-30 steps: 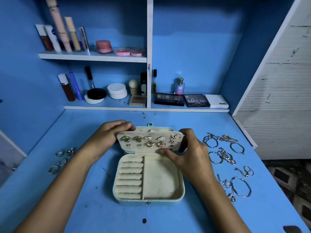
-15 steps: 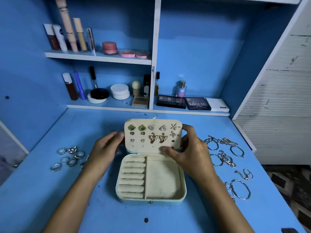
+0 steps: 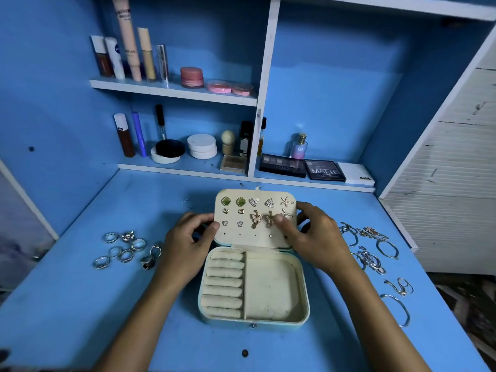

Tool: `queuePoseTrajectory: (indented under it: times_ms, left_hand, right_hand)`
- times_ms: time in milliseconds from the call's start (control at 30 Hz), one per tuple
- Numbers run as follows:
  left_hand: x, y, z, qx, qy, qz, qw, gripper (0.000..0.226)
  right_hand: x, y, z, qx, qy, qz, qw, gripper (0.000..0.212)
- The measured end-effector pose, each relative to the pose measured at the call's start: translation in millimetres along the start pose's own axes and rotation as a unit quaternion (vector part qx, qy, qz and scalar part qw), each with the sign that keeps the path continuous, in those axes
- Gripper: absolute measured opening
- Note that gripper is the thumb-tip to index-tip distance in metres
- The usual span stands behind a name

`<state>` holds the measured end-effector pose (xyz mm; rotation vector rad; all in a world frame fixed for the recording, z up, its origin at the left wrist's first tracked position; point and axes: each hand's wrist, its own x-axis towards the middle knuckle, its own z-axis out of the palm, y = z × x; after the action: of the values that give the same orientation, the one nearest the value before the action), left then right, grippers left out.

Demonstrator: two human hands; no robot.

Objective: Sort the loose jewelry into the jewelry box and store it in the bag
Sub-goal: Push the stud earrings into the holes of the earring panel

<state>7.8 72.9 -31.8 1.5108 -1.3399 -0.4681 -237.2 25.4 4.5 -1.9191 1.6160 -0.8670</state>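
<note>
Blue covers the counter [image 3: 80, 304], the back wall and the two shelves [image 3: 171, 89] above the counter's far edge, which carry tubes, jars and eyeshadow palettes; a white slatted panel [image 3: 451, 210] stands past the right edge. Midway across the counter sits the box [image 3: 271, 288], open, its long axis running from near edge to far edge, hinge on the far side. Its cream lid panel [image 3: 255, 218] stands nearly upright facing the person, studded with earrings [image 3: 257, 220] in rows. Ring rolls fill the left half of the tray, beside a bare compartment on the right. The left hand [image 3: 185, 248] pinches the panel's left edge, fingers curled behind it. The right hand [image 3: 314, 237] grips the right edge, thumb pressed on the panel's face by a butterfly earring. Rings [image 3: 126, 248] lie loose toward the left edge, bracelets and chains [image 3: 375, 253] along the right edge.
</note>
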Motion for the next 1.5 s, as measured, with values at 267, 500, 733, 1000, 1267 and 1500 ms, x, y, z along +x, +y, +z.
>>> queuePoseTrajectory:
  times_ms: [267, 500, 733, 1000, 1267, 1500]
  left_hand:
    - [2.2, -4.4, 2.5, 0.012, -0.004, 0.004, 1.0, 0.015]
    - [3.6, -6.9, 4.0, 0.01, -0.006, 0.012, 1.0, 0.014]
    - [5.8, -8.3, 6.2, 0.006, -0.005, 0.018, 1.0, 0.014]
    - [5.6, -8.7, 6.7, 0.003, 0.004, 0.019, 1.0, 0.016]
    - [5.7, -8.1, 6.3, 0.0, -0.002, 0.014, 1.0, 0.028]
    - [5.8, -8.3, 4.9, 0.004, -0.004, 0.027, 1.0, 0.014]
  right_hand:
    - [20.9, -7.2, -4.9, -0.074, 0.01, -0.009, 0.997, 0.047]
    - [37.0, -14.1, -12.2, -0.109, -0.015, 0.012, 0.994, 0.057]
    - [63.4, -26.4, -3.9, -0.111, 0.008, -0.048, 0.993, 0.038]
    - [92.0, -73.6, 32.8, -0.127, -0.053, -0.168, 0.976, 0.015]
    - [116.1, -108.7, 73.6, -0.165, -0.174, -0.223, 0.945, 0.012]
    - [119.1, -130.6, 102.6, -0.21, -0.256, -0.219, 0.918, 0.011]
